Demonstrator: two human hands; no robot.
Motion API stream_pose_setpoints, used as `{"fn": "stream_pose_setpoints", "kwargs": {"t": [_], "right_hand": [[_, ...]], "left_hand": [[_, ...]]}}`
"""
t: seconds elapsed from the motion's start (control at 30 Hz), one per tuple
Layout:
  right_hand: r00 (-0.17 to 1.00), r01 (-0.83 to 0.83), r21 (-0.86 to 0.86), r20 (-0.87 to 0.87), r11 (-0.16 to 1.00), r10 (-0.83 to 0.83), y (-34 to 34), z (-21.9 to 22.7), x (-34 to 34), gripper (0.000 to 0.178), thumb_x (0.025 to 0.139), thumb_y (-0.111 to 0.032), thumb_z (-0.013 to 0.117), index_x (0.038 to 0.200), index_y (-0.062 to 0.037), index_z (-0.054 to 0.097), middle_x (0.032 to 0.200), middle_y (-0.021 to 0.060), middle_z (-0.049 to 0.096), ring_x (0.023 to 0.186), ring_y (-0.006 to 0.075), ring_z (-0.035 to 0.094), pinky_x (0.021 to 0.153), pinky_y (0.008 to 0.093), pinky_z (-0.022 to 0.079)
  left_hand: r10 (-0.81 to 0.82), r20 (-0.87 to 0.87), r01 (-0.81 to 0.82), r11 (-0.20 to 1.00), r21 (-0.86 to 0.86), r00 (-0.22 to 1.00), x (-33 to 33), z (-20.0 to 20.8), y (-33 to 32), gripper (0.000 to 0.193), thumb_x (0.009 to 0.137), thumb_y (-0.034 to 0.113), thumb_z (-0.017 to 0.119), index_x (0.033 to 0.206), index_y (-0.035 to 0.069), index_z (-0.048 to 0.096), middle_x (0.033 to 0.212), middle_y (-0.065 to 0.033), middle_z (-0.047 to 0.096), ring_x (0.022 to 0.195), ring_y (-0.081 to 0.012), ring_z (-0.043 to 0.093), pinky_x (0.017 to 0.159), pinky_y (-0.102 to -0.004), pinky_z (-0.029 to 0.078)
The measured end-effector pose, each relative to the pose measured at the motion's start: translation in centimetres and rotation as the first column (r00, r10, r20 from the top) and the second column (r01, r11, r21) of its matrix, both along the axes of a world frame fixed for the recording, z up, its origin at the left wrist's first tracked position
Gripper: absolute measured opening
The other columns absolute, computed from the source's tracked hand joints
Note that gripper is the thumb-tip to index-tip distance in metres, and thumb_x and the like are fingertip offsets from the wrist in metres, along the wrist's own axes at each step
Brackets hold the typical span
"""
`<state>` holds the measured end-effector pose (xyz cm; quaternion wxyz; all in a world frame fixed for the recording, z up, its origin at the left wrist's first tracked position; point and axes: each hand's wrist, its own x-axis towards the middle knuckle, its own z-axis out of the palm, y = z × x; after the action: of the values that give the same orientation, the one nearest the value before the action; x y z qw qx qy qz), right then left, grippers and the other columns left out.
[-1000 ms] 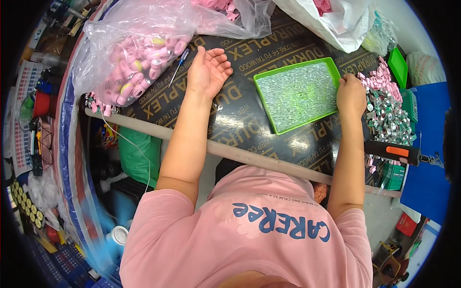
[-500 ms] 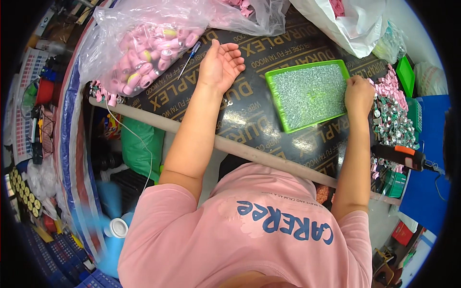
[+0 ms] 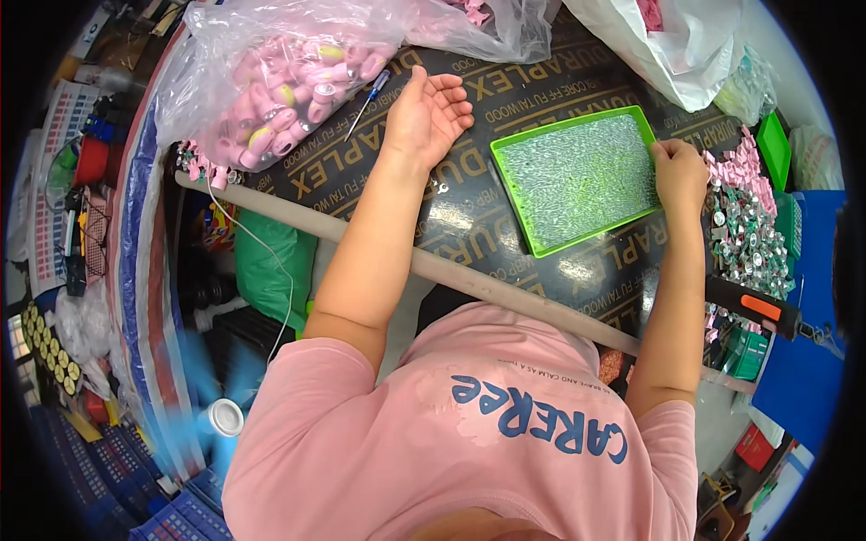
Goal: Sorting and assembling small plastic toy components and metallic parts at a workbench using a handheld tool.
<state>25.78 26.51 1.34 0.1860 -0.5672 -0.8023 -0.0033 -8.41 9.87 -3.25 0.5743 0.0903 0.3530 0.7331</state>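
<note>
A shallow bright green tray (image 3: 591, 242) sits on the dark printed tabletop, its floor covered with a layer of tiny silvery pieces (image 3: 582, 180) too small to name. My right hand (image 3: 680, 173) grips the tray's right rim, fingers closed over the edge. To the left of the tray, my left hand (image 3: 428, 117) is held palm up above the table, fingers loosely curled and apart, with nothing in it. A thin screwdriver (image 3: 368, 104) with a blue handle lies left of that hand, beside a clear plastic bag (image 3: 216, 63) full of pink rounded parts (image 3: 289, 99).
Right of my right hand are heaps of pink pieces (image 3: 741, 176) and small silvery-green parts (image 3: 744, 239), with a black-and-orange handled tool (image 3: 753, 305) nearby. A white bag (image 3: 663, 54) stands at the back. A blue fan (image 3: 224, 417) spins at lower left.
The tray has shifted slightly leftward, with my right hand still on its rim. My left hand stays raised and open. The whole view has moved a little.
</note>
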Motion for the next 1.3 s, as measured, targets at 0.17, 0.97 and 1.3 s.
{"fn": "stream_pose_setpoints", "kwargs": {"t": [0.17, 0.97, 1.3], "right_hand": [[0.999, 0.012, 0.028, -0.048, 1.000, -0.011, -0.3, 0.1, -0.4, 0.020, 0.088, -0.022, 0.070, 0.090, -0.0041, 0.077, 0.095, 0.0178, 0.072, 0.091, 0.0388, 0.068, 0.082, 0.0481, 0.052], [0.850, 0.017, 0.145, -0.523, 0.989, 0.062, -1.3, -2.4, 0.1, 0.011, 0.089, -0.014, 0.072, 0.087, -0.0030, 0.073, 0.088, 0.0134, 0.069, 0.085, 0.0331, 0.066, 0.078, 0.0429, 0.051], [0.932, 0.039, 0.046, -0.362, 0.998, -0.019, -0.7, -2.0, 1.2, 0.018, 0.092, -0.021, 0.068, 0.093, -0.0031, 0.072, 0.097, 0.0161, 0.069, 0.091, 0.0369, 0.066, 0.082, 0.0450, 0.052]], "left_hand": [[-0.009, 0.007, 0.008, 1.000, 0.015, 1.000, -0.1, -0.3, 0.1, 0.051, 0.108, 0.047, 0.039, 0.104, 0.002, 0.062, 0.089, -0.0104, 0.066, 0.082, -0.0248, 0.063, 0.078, -0.0404, 0.053], [-0.035, -0.069, 0.035, 0.999, -0.003, 0.997, -0.3, 0.1, 0.1, 0.053, 0.109, 0.048, 0.038, 0.107, 0.001, 0.061, 0.091, -0.0101, 0.065, 0.082, -0.0238, 0.064, 0.077, -0.0388, 0.054], [0.080, -0.893, -0.010, 0.996, 0.084, 0.443, 9.3, 4.9, -3.8, 0.058, 0.110, 0.044, 0.035, 0.149, 0.001, 0.041, 0.152, -0.0159, 0.047, 0.144, -0.0265, 0.040, 0.118, -0.0411, 0.028]]}}
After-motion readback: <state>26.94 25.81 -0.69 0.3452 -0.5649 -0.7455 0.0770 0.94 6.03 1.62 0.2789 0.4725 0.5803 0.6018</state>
